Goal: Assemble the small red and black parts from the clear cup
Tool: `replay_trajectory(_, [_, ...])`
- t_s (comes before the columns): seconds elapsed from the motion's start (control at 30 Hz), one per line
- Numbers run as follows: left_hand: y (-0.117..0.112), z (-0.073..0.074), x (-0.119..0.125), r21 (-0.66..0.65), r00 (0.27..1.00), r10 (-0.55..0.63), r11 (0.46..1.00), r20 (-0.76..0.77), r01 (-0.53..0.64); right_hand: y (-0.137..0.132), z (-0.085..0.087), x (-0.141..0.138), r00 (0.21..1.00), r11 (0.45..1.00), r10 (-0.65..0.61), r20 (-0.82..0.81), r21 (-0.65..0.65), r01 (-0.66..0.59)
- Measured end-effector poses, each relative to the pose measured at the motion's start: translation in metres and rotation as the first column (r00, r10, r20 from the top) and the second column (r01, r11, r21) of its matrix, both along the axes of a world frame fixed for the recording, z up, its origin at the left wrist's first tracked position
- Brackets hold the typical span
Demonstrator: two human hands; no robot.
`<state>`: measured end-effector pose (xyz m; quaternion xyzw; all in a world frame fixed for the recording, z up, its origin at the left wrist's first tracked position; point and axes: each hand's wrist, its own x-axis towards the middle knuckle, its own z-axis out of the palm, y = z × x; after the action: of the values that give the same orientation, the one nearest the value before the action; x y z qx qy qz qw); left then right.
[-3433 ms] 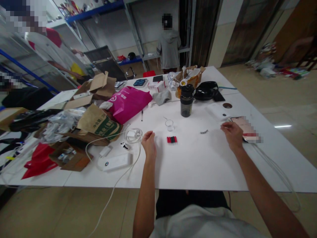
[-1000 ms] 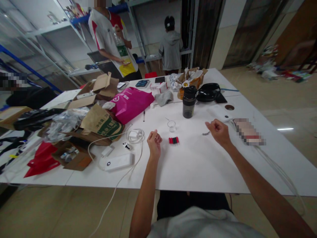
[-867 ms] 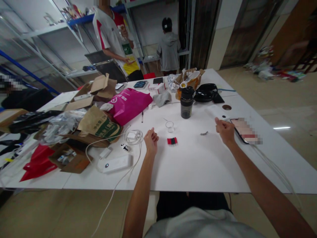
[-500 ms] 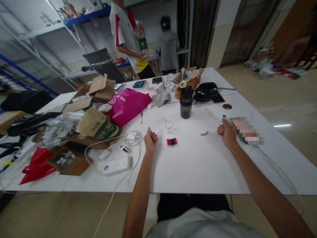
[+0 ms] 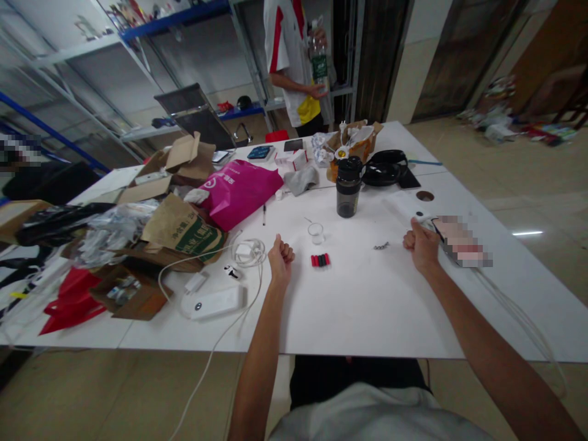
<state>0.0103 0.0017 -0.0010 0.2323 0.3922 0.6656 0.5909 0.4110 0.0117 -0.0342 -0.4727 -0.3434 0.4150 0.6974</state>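
Both hands up front, well apart over the bench [image 5: 358,312]. Left hand [image 5: 281,260]: closed in a loose fist, thumb up, just beside the coiled white cable [image 5: 248,260]. Right hand [image 5: 421,246]: same shape, fingers curled, thumb up, next to the phone [image 5: 459,240]; can't tell from here if the two touch. Nothing sticks out of either fist, insides hidden.

Between the hands: red and black cylinders [image 5: 320,261] lying side by side in a short row, nearer the left hand. Clear cup [image 5: 316,241] upright just behind them. Small silver pieces [image 5: 381,246] in a little cluster on the bench, nearer the right hand; too small to make out. Dark tumbler [image 5: 348,199] stands upright further back, lid on.

Left side is crowded: white device with a round dark spot [image 5: 218,302], magenta bag [image 5: 243,191], open cartons [image 5: 133,295], crumpled plastic. Pen [image 5: 264,215] lies near the bag. Across the bench, a person in a white shirt with red and yellow [image 5: 291,67] holds a green-labelled bottle [image 5: 320,64].
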Motion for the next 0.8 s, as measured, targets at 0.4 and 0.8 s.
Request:
replay_trajectory(0.4, [-0.0008,0.0009,0.0018,-0.006,1.000,0.009,1.000,-0.004,-0.009,0.0001,-0.0014,0.0003,1.000,1.000,-0.008,0.004,0.007,0.008])
replay_trajectory(0.8, [-0.0016,0.0018,0.0027,-0.011,1.000,0.005,1.000,-0.008,-0.006,-0.0003,-0.0019,0.0007,0.999,1.000,-0.009,0.042,0.004,0.009])
